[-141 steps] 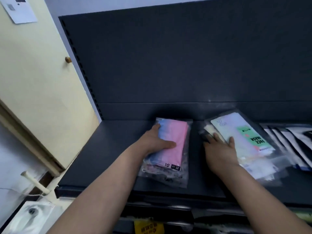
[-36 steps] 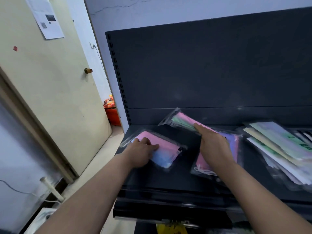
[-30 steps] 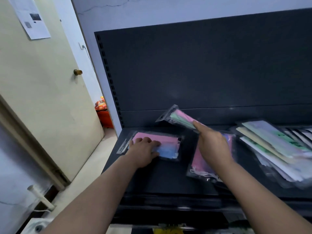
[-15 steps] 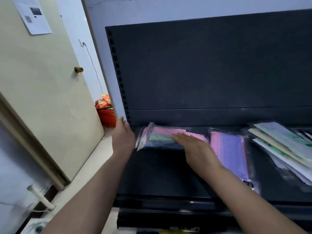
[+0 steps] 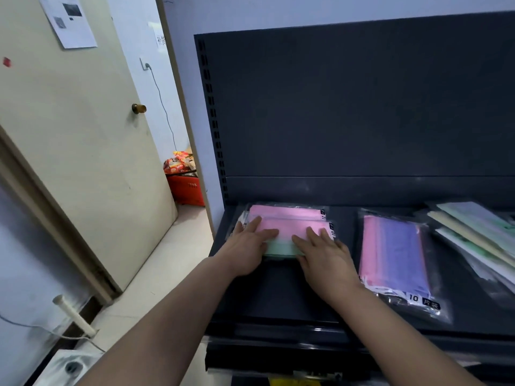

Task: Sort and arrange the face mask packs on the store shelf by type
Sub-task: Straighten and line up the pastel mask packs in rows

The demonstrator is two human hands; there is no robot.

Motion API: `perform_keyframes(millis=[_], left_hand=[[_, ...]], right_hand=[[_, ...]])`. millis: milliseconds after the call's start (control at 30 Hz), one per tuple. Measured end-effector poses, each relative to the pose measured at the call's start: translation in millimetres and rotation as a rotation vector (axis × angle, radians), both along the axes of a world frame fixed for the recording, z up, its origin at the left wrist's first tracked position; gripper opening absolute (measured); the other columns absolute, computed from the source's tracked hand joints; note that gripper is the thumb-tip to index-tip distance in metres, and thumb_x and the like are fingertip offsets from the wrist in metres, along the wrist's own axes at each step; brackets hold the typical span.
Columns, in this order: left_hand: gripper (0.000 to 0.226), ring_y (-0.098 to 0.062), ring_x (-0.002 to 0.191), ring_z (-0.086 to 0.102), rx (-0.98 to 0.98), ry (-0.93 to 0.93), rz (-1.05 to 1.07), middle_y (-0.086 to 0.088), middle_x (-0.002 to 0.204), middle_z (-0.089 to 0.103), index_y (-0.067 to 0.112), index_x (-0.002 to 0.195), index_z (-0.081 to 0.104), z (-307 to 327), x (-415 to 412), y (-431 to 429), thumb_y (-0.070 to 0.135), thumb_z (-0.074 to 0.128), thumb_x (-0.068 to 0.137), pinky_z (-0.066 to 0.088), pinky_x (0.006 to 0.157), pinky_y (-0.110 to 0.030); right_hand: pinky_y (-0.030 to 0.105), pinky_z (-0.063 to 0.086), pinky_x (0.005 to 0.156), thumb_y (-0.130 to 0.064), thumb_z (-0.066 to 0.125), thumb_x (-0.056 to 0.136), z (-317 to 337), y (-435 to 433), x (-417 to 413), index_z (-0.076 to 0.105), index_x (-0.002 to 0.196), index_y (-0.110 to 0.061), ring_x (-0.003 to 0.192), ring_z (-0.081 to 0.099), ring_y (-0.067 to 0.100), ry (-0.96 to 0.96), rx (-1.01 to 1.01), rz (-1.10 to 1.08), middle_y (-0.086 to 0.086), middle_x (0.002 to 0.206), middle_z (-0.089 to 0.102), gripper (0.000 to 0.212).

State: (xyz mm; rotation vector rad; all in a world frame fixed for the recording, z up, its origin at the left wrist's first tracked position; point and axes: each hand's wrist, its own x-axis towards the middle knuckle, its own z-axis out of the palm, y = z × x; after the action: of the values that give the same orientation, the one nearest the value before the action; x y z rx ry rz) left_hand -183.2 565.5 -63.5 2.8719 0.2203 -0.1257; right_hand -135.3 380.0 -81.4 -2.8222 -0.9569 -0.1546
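Seen from the head, the left hand (image 5: 248,246) and right hand (image 5: 324,256) press flat on the pink-and-green mask packs (image 5: 289,218) stacked in the shelf's (image 5: 278,296) back left corner. Each grip is apart, fingers straight. A pink-and-purple pack (image 5: 395,252) lies to the right, beside pale packs (image 5: 473,229).

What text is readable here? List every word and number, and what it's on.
"10", then a black label too blurred to read: purple and pink pack, near corner.
"10", sideways: pink stack, right edge.
The sheet on the door: too small.
The wall note: blurred.
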Motion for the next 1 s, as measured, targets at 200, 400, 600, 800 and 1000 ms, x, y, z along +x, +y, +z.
perform_keyframes(millis=[200,400,600,800,1000], left_hand=[[0.069,-0.045,0.145,0.006,0.023,0.107,0.012,0.002,0.162,-0.002,0.048,0.147,0.016,-2.6,10.7,5.0,0.061,0.050,0.087,0.014,0.118,-0.055],[0.071,-0.047,0.138,0.026,0.129,0.082,0.063,-0.008,0.159,0.008,0.038,0.149,0.019,-0.9,11.8,-20.1,0.056,0.050,0.089,0.023,0.116,-0.050],[0.072,-0.048,0.144,0.004,0.003,0.143,0.106,-0.001,0.161,-0.003,0.042,0.147,0.018,8.0,12.7,-16.6,0.054,0.055,0.086,0.014,0.116,-0.060],[0.058,-0.028,0.138,0.029,0.010,-0.236,-0.034,-0.002,0.152,0.034,0.030,0.143,0.039,28.1,24.9,-85.1,0.043,0.057,0.089,0.033,0.110,-0.045],[0.028,-0.029,0.114,0.058,-0.116,-0.202,-0.214,-0.008,0.120,0.067,0.015,0.115,0.068,30.0,55.5,-167.9,0.018,0.051,0.093,0.045,0.096,-0.034]], right_hand=[[0.049,0.010,0.116,-0.015,0.036,0.097,-4.1,4.2,13.1,0.023,0.147,-0.037,0.148,0.004,0.025,0.137,-0.054,0.043,-0.003,0.160,0.012,0.056],[0.053,0.006,0.118,0.003,0.034,0.087,5.7,-3.5,21.2,0.033,0.143,-0.039,0.148,0.002,0.017,0.236,0.026,0.022,-0.008,0.160,0.011,0.070],[0.047,0.006,0.119,-0.001,0.040,0.090,11.2,-20.7,22.5,0.031,0.145,-0.035,0.148,0.004,0.015,0.170,0.092,0.042,-0.006,0.160,0.012,0.065],[0.039,0.028,0.111,-0.004,0.043,0.082,27.6,-91.0,26.9,0.045,0.136,-0.031,0.138,0.033,0.017,0.031,0.115,-0.256,-0.005,0.147,0.041,0.060],[0.035,0.042,0.100,-0.017,0.047,0.093,29.1,-158.9,32.2,0.059,0.125,-0.023,0.125,0.050,0.023,0.059,0.138,-0.178,0.003,0.132,0.056,0.034]])
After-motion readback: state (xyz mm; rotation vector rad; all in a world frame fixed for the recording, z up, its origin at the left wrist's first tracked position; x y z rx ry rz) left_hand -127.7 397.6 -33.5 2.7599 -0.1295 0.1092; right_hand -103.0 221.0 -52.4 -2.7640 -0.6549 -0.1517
